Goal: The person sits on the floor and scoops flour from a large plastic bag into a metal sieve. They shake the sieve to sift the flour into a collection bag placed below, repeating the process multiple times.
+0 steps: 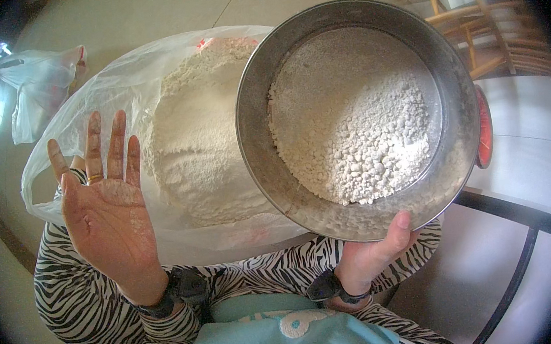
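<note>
My right hand [380, 256] grips the near rim of a round metal sieve [459, 119], its thumb over the edge and its fingers hidden underneath. White floury lumps [373, 157] lie on the mesh, mostly on the near right side. At the left, my left hand [108, 213] is raised with its palm up, fingers spread and flour on the skin; it holds nothing. Between the hands, a large heap of pale flour [198, 144] fills an opened clear plastic bag [99, 99]. The sieve covers the heap's right part.
A tied white plastic bag [40, 80] stands on the tiled floor [140, 11] at the upper left. Wooden chairs [469, 14] are at the upper right. Part of a red round object [484, 127] shows behind the sieve. A dark bar [513, 213] crosses the right side.
</note>
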Demonstrator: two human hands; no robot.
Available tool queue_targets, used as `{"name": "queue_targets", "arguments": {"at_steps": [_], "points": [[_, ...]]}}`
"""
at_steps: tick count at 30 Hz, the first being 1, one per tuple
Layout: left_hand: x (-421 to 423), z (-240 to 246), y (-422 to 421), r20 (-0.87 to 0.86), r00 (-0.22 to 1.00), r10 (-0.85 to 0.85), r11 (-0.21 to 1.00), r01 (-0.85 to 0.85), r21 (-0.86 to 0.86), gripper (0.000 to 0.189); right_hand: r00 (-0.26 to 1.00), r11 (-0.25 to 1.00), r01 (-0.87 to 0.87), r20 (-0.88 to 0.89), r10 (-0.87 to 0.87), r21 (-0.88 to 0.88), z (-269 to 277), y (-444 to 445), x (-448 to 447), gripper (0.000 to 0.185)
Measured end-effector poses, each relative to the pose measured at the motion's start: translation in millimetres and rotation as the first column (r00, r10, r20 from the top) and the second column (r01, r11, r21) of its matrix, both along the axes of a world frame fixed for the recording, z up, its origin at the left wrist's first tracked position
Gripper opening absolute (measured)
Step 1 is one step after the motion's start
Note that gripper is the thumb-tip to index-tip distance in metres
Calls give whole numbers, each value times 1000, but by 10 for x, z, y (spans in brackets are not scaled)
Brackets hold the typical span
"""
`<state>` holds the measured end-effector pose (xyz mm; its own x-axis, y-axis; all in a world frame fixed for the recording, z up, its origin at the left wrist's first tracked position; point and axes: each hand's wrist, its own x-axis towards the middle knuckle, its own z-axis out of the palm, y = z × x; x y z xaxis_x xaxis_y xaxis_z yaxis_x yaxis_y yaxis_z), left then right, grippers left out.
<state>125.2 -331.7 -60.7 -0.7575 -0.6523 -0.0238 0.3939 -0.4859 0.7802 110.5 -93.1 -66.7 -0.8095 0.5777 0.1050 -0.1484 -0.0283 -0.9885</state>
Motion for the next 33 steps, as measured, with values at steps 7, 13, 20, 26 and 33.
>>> {"name": "queue_targets", "arguments": {"at_steps": [7, 13, 20, 26, 33], "points": [[18, 1, -26, -163, 986, -16, 980, 47, 192, 54, 999, 1000, 10, -46, -9, 30, -15, -18, -38, 84], [22, 2, -13, -115, 993, -5, 985, 25, 169, 57, 999, 999, 4, -38, -2, 35, 12, -29, -34, 86], [-5, 45, 29, -3, 1000, 21, 996, -21, 84, 65, 999, 999, -19, -38, 21, 43, 28, -22, -37, 88], [31, 29, 11, -170, 985, -13, 977, 49, 209, 52, 999, 999, -20, -42, 22, 45, 1, 10, -31, 88], [11, -85, 136, -126, 990, -58, 991, 72, 115, 56, 996, 993, -91, 17, 93, -70, -21, -37, 33, 77]]}}
